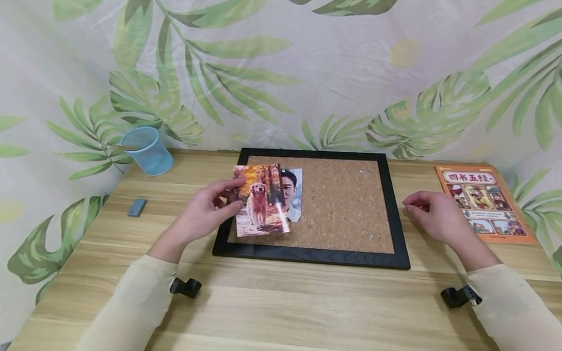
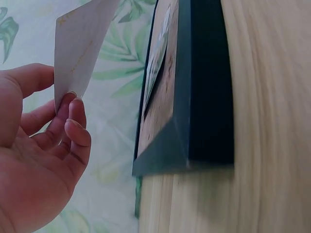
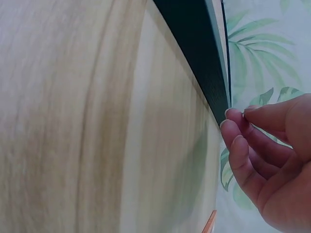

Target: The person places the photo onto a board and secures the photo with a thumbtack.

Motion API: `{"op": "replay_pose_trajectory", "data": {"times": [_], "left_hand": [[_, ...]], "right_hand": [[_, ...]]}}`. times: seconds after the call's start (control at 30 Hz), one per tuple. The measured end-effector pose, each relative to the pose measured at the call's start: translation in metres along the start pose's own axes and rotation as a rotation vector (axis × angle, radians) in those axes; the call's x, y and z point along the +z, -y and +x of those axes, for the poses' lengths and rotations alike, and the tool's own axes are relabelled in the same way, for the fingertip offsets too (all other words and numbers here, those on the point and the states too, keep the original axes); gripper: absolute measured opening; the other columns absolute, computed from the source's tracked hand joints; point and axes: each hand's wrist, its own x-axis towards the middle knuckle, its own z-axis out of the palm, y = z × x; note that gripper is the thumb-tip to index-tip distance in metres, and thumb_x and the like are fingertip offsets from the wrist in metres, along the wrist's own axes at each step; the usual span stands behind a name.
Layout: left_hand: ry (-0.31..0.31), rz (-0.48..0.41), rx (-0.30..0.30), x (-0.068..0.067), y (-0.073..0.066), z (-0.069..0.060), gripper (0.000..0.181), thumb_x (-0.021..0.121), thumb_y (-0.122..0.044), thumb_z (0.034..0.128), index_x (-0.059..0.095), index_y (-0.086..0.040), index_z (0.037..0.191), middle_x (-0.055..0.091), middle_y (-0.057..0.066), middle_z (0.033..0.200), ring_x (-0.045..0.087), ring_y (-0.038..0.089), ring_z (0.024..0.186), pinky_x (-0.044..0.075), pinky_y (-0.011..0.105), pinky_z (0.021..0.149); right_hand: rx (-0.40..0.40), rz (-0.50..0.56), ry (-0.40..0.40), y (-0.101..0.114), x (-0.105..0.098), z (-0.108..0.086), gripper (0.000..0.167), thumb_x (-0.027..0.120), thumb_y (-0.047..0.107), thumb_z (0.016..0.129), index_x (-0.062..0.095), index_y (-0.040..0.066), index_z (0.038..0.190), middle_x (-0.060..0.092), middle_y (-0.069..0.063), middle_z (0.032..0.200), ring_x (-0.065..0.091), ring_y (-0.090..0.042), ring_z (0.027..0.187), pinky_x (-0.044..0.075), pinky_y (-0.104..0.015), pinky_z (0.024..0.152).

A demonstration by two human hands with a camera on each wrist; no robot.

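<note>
My left hand [image 1: 208, 208] pinches the left edge of a photo of a golden dog [image 1: 257, 205], held over the left part of a black-framed cork board [image 1: 345, 208]. Behind it, a portrait photo [image 1: 293, 191] on the cork is partly covered. The left wrist view shows the dog photo's pale back [image 2: 80, 53] between thumb and fingers of the left hand [image 2: 46, 141]. Just off the frame's right side is my right hand [image 1: 430, 214], its fingers curled. In the right wrist view, the right hand's [image 3: 269, 155] thumb and forefinger tips meet; I cannot tell whether something tiny is between them.
A blue cup [image 1: 152, 153] with a thin stick in it stands at the back left. Nearer lies a small blue-grey block [image 1: 137, 207]. An orange booklet [image 1: 486, 206] lies right of the board. Small clear pieces [image 1: 365, 171] dot the cork.
</note>
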Motion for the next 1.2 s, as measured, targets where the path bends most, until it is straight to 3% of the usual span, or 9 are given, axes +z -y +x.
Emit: {"op": "replay_pose_trajectory", "data": {"times": [0.2, 0.5, 0.77, 0.93, 1.2], "left_hand": [[0.069, -0.048, 0.024, 0.016, -0.008, 0.016, 0.051, 0.069, -0.012, 0.105, 0.058, -0.006, 0.154, 0.066, 0.014, 0.108, 0.056, 0.027, 0.086, 0.046, 0.026, 0.067], [0.137, -0.078, 0.055, 0.041, -0.021, 0.036, 0.052, 0.068, -0.01, 0.1053, 0.056, -0.003, 0.155, 0.07, 0.015, 0.116, 0.061, 0.022, 0.097, 0.049, 0.027, 0.074], [0.192, -0.076, -0.002, 0.062, -0.032, 0.052, 0.053, 0.067, -0.015, 0.107, 0.054, -0.008, 0.158, 0.07, 0.013, 0.117, 0.063, 0.023, 0.097, 0.051, 0.029, 0.072], [0.21, -0.057, -0.007, 0.073, -0.035, 0.062, 0.053, 0.067, -0.016, 0.1072, 0.054, -0.009, 0.158, 0.07, 0.012, 0.115, 0.065, 0.022, 0.096, 0.053, 0.03, 0.069], [0.243, -0.043, -0.028, 0.088, -0.043, 0.077, 0.053, 0.065, -0.017, 0.1082, 0.052, -0.007, 0.159, 0.068, 0.013, 0.13, 0.067, 0.025, 0.11, 0.056, 0.032, 0.08]], "right_hand": [[-0.027, 0.0, -0.017, 0.005, -0.001, -0.003, 0.018, 0.068, 0.013, 0.106, 0.077, 0.0, 0.114, 0.078, -0.015, 0.098, 0.065, -0.019, 0.082, 0.048, -0.032, 0.069], [-0.034, 0.033, -0.026, 0.011, 0.0, -0.007, 0.017, 0.068, 0.01, 0.106, 0.076, -0.002, 0.115, 0.078, -0.013, 0.095, 0.064, -0.016, 0.08, 0.048, -0.027, 0.066], [-0.033, 0.073, -0.006, 0.015, -0.001, -0.009, 0.017, 0.064, 0.009, 0.107, 0.072, -0.004, 0.116, 0.079, -0.017, 0.098, 0.069, -0.018, 0.083, 0.051, -0.024, 0.064], [-0.036, 0.078, -0.009, 0.018, 0.0, -0.009, 0.017, 0.064, 0.01, 0.106, 0.072, -0.003, 0.115, 0.078, -0.015, 0.097, 0.067, -0.016, 0.082, 0.05, -0.024, 0.066], [-0.046, 0.111, 0.004, 0.021, 0.003, -0.007, 0.019, 0.064, 0.013, 0.107, 0.073, -0.001, 0.117, 0.079, -0.013, 0.099, 0.068, -0.015, 0.083, 0.051, -0.025, 0.067]]}}
